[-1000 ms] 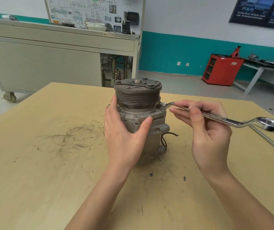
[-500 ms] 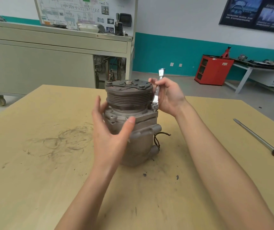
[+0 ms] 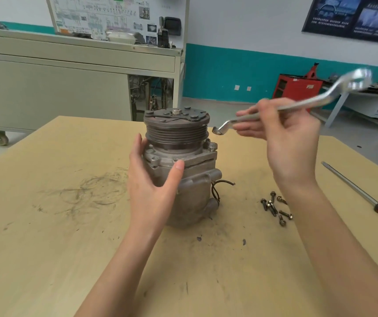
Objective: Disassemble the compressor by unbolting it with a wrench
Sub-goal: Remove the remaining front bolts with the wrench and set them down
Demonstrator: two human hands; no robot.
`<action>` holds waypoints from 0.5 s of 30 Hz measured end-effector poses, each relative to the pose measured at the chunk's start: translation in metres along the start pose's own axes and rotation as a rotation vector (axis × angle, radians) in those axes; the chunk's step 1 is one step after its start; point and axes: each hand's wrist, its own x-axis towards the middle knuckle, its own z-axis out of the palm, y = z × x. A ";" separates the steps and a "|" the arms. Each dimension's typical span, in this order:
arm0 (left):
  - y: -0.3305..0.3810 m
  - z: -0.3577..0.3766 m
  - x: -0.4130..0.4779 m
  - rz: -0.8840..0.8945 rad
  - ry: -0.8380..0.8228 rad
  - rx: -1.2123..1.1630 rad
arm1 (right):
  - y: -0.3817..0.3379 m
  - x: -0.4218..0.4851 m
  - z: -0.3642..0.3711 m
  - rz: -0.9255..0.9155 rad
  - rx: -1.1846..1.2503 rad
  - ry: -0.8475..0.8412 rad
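The compressor (image 3: pixel 183 170) stands upright on the worktop (image 3: pixel 46 225), at the centre of the frame. It is dull grey cast metal, with a dark grooved pulley and a flat clutch plate on top, a squared flange below that, and a rounded body beneath. Thin black wires curl out low on its right side. One bolt head (image 3: pixel 212 146) shows at the flange's right corner.

The left hand (image 3: pixel 151 186) grips the compressor from the left, with the thumb tip on the front of the flange and the fingers reaching round the far side. The right hand (image 3: pixel 286 143) is raised to the right of the compressor, clear of it, with its fingers closed round the middle of one double-ended ring wrench (image 3: pixel 316 104). The wrench's small ring hangs just beside the pulley's right edge without touching it. Its large ring, blurred, points to the upper right of the frame.

About six loose bolts (image 3: pixel 275 208) lie clustered on the worktop to the lower right of the compressor, under the right forearm. One screwdriver (image 3: pixel 362 195) with a red and black handle lies at the right edge.
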 end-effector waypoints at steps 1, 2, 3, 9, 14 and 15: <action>0.000 0.000 0.000 0.002 0.000 0.006 | 0.000 -0.010 0.002 -0.099 -0.097 -0.017; -0.001 0.000 0.000 0.004 -0.003 0.010 | 0.001 -0.018 0.004 -0.187 -0.180 -0.043; -0.001 0.000 0.000 0.006 -0.008 0.014 | 0.002 -0.024 0.006 -0.251 -0.238 -0.067; -0.002 0.001 0.000 0.011 -0.013 0.003 | 0.000 -0.037 0.004 -0.380 -0.369 -0.158; -0.002 0.002 0.000 0.024 -0.016 0.007 | 0.004 -0.041 -0.004 -0.385 -0.352 -0.238; -0.002 0.002 0.000 0.027 -0.016 0.007 | 0.006 -0.040 -0.005 -0.384 -0.324 -0.256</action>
